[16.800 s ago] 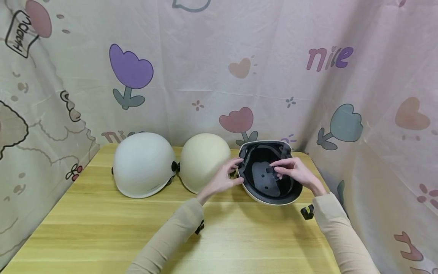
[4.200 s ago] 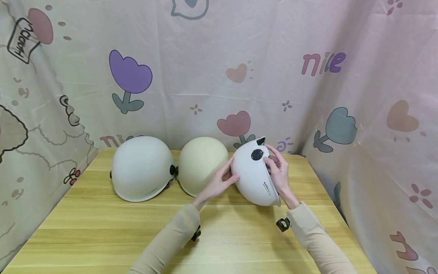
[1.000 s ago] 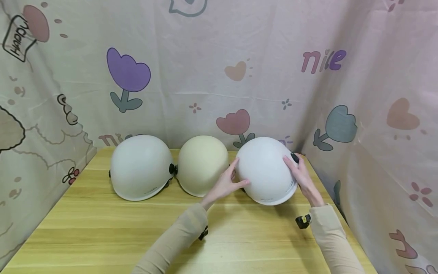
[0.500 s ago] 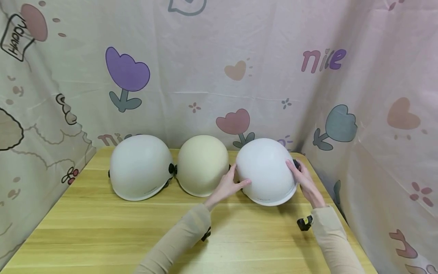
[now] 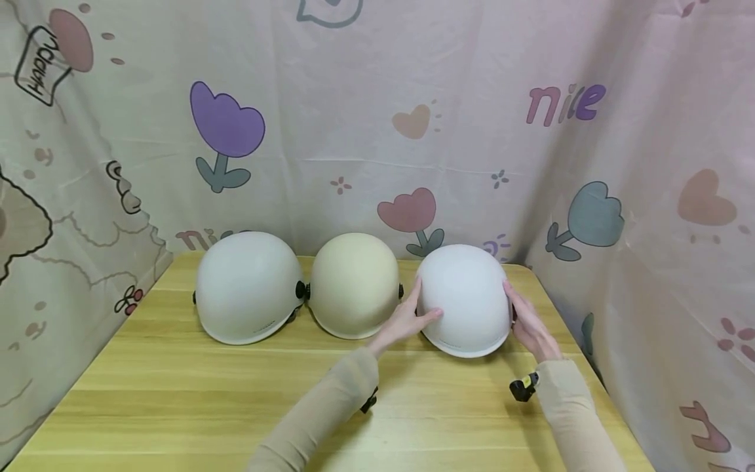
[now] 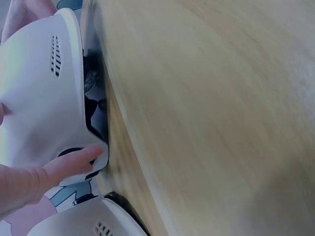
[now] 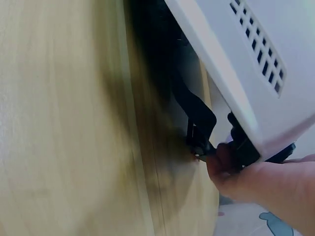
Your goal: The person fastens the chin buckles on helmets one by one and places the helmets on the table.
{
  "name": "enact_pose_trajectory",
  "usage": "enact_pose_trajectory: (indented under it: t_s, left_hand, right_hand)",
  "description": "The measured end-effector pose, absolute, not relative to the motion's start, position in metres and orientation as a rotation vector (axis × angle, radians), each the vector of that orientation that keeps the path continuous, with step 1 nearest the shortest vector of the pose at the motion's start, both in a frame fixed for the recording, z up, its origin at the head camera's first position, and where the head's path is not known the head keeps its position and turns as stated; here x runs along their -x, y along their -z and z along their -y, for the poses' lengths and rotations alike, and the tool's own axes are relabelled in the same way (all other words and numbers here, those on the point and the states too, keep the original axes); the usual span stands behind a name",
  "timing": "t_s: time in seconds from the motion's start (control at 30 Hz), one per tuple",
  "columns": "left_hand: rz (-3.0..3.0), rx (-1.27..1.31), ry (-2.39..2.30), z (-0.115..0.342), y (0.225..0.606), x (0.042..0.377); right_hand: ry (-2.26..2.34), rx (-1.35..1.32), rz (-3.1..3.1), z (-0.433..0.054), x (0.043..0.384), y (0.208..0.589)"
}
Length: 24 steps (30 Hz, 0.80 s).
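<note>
A white helmet [image 5: 466,288] sits dome up at the right end of the row, between both hands. My left hand [image 5: 407,322] holds its left side, thumb on the front of the shell. In the left wrist view, a finger [image 6: 81,161] lies over a black round fitting near the rim. My right hand [image 5: 531,331] grips the opposite side. The right wrist view shows its fingers curled under the rim [image 7: 221,73], beside a black strap [image 7: 197,110] with a buckle; that rim stands off the table. The helmet's inside is mostly hidden.
A cream helmet [image 5: 354,285] stands left of the held one, and another white helmet [image 5: 248,288] left of that. Their black side fittings [image 5: 302,290] meet. The wooden table [image 5: 206,406] ends at a patterned cloth backdrop [image 5: 330,118].
Earlier the right-hand helmet lay with its black inside facing the person, then on its side. It has been turned dome up, then shifted slightly right and nearer; the right hand moved lower along its side.
</note>
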<state>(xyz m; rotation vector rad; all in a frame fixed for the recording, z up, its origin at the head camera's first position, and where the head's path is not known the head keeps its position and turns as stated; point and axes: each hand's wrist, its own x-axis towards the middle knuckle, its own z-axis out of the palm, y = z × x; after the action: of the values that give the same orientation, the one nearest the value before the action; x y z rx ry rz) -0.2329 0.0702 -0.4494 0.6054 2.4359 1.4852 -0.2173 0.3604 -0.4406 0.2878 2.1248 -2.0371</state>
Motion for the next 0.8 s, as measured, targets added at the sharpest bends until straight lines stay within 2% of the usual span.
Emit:
enact_pose_trajectory:
  t_s: [0.27, 0.6, 0.8]
  left_hand:
    - [-2.448, -0.641, -1.560, -0.072, 0.455, 0.238]
    - [-2.371, -0.658, -1.576, -0.066, 0.464, 0.243]
    - [-2.342, -0.701, -1.556, -0.054, 0.458, 0.242]
  right_hand:
    - [1.935, -0.389, -2.214, -0.353, 0.224, 0.445]
    - [2.103, -0.306, -2.017, -0.352, 0.225, 0.447]
    - [2.004, -0.335, -2.138, -0.352, 0.221, 0.445]
